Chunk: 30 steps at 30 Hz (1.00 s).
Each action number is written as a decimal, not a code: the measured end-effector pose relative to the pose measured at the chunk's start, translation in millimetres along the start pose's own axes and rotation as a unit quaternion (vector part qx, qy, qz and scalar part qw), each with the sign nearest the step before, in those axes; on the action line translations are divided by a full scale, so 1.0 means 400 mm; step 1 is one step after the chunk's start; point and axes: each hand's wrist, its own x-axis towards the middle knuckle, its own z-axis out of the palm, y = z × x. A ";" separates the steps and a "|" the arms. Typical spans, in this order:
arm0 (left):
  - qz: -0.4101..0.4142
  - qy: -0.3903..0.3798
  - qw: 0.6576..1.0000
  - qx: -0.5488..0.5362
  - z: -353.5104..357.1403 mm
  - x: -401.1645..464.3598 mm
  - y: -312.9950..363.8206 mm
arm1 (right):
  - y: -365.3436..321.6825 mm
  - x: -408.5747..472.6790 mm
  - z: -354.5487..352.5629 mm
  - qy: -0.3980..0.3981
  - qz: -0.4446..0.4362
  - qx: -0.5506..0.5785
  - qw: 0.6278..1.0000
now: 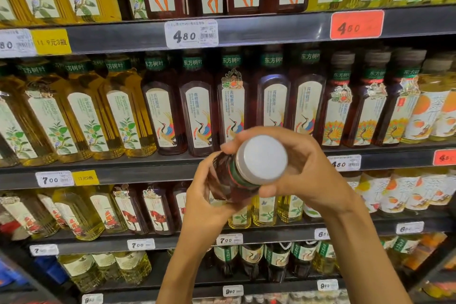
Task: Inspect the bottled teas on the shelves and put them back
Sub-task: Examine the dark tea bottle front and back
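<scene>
Both hands hold one dark tea bottle in front of the shelves, tipped so its white cap faces the camera. The right hand curls round the neck just behind the cap, thumb underneath and fingers over the top; the left hand wraps the body lower down, its fingers curled against the dark side. The bottle is clear of every shelf, level with the edge of the middle shelf where a row of dark crane-label bottles stands. To do the check well, I judge the left hand should carry the weight while the right turns the bottle slowly, so the cap seal and then the label come into view without the grip slipping. A gap in that crane-label row is not plainly visible from here, so the return slot should be confirmed first. Amber bottles stand to the left, and white price tags line the shelf rails.
</scene>
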 end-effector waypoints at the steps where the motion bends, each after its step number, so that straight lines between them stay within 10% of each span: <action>1: 0.005 -0.005 1.000 0.010 -0.002 0.000 -0.003 | 0.000 -0.001 -0.001 -0.002 -0.004 -0.001 1.000; 21: -0.148 -0.144 0.977 -0.054 0.025 -0.024 0.025 | 0.017 0.088 -0.026 0.271 0.076 0.049 0.958; 30: -0.288 -0.180 0.903 -0.264 0.072 0.010 0.024 | 0.022 0.097 -0.039 0.157 0.083 0.253 0.951</action>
